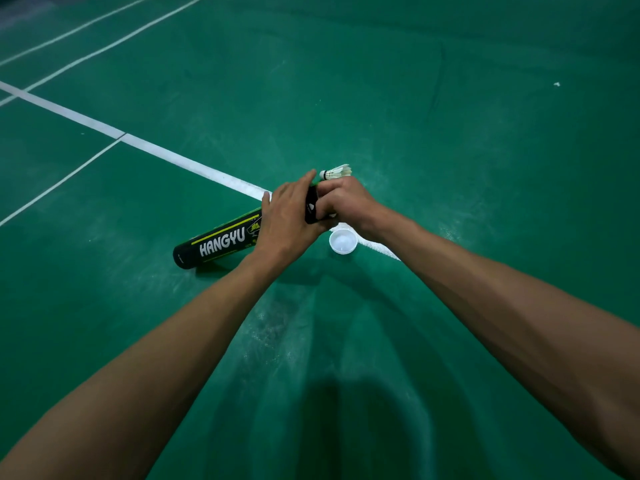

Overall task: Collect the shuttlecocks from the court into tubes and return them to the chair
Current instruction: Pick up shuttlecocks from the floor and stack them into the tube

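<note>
A black and green shuttlecock tube [214, 242] marked HANGYU lies slanted low over the green court. My left hand [287, 216] is closed over its far part. The tube's black end [311, 207] shows between my two hands. My right hand [346, 202] is curled against that end, and what its fingers hold is hidden. A white feather shuttlecock [336, 172] lies on its side just beyond my right hand, cork to the left. The tube's white cap [343, 241] lies open side up on the floor below my right wrist.
A wide white court line [156, 150] runs diagonally under my hands, and thinner lines [59, 183] cross at the left. A small white scrap [556, 84] lies far off at the right. Green court floor surrounds everything.
</note>
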`<action>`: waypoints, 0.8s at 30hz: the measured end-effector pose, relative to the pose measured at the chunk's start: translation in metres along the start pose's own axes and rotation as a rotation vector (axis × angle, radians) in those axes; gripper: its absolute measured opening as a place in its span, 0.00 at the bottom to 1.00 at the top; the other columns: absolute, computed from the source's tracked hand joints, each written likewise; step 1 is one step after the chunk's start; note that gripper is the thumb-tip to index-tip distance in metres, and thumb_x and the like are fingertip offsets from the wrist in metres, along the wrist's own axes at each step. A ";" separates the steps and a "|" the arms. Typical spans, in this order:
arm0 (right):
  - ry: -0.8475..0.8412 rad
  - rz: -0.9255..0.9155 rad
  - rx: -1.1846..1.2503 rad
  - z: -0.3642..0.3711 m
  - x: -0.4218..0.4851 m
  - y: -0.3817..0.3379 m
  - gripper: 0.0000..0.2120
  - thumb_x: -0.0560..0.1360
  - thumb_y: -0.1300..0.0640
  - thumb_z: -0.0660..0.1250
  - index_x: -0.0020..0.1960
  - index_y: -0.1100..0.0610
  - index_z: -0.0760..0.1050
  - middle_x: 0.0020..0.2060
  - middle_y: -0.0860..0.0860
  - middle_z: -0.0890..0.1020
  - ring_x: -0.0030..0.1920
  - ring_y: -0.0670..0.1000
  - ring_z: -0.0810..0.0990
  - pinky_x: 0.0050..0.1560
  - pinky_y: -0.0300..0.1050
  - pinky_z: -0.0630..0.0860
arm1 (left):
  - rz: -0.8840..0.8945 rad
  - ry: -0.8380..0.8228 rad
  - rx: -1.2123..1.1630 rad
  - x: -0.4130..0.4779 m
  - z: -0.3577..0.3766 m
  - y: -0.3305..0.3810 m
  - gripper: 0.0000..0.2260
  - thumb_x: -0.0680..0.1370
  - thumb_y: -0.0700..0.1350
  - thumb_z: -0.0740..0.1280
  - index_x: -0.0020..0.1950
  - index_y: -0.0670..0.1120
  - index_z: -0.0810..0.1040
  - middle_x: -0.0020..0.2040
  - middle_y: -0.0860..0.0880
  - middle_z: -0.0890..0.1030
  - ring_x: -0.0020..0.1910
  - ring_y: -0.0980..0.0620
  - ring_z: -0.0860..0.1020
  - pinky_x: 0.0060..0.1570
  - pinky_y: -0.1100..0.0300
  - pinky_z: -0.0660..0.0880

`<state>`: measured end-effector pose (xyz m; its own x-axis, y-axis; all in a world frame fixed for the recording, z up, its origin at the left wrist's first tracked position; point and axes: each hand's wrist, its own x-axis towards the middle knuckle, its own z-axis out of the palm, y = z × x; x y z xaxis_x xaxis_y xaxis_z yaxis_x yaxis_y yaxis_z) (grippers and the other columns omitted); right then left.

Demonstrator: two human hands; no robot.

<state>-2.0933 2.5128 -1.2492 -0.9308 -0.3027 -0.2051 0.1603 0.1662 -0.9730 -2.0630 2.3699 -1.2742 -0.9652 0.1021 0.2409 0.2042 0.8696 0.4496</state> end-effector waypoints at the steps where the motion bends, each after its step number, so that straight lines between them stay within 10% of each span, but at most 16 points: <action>1: 0.026 -0.005 -0.022 0.001 0.005 0.005 0.13 0.60 0.70 0.66 0.23 0.54 0.75 0.25 0.49 0.73 0.32 0.50 0.71 0.34 0.42 0.68 | -0.007 -0.023 0.029 0.003 0.002 -0.004 0.40 0.71 0.63 0.74 0.78 0.50 0.66 0.68 0.47 0.78 0.68 0.43 0.75 0.69 0.36 0.67; 7: 0.449 0.087 0.431 -0.004 0.053 0.026 0.07 0.72 0.61 0.67 0.42 0.63 0.82 0.37 0.59 0.83 0.38 0.54 0.81 0.42 0.52 0.82 | -0.010 -0.039 0.211 0.036 0.006 -0.022 0.31 0.73 0.52 0.76 0.73 0.47 0.69 0.67 0.46 0.75 0.60 0.38 0.75 0.60 0.42 0.71; 9: 0.594 0.158 0.223 -0.014 0.079 0.040 0.07 0.73 0.58 0.66 0.43 0.57 0.83 0.43 0.57 0.85 0.40 0.54 0.80 0.44 0.55 0.83 | -0.028 -0.032 0.209 0.044 0.010 -0.028 0.31 0.73 0.52 0.76 0.73 0.48 0.70 0.67 0.45 0.75 0.60 0.38 0.75 0.61 0.43 0.71; 15: 0.474 0.245 -0.031 -0.026 0.135 0.073 0.16 0.75 0.60 0.63 0.58 0.50 0.82 0.62 0.53 0.76 0.42 0.48 0.75 0.44 0.47 0.76 | -0.016 -0.041 0.182 0.046 0.022 -0.042 0.33 0.71 0.55 0.77 0.73 0.52 0.70 0.62 0.46 0.80 0.59 0.41 0.74 0.58 0.47 0.69; 24: 0.292 0.456 0.140 -0.029 0.159 0.092 0.20 0.79 0.61 0.63 0.70 0.56 0.68 0.58 0.54 0.75 0.57 0.54 0.76 0.47 0.51 0.80 | -0.033 -0.037 0.064 0.039 0.003 -0.060 0.32 0.70 0.56 0.79 0.70 0.48 0.74 0.61 0.47 0.81 0.58 0.43 0.77 0.56 0.49 0.73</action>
<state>-2.2361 2.5068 -1.3686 -0.8061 0.0462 -0.5899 0.5916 0.0868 -0.8016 -2.1131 2.3226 -1.2944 -0.9769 0.0892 0.1944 0.1621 0.9018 0.4005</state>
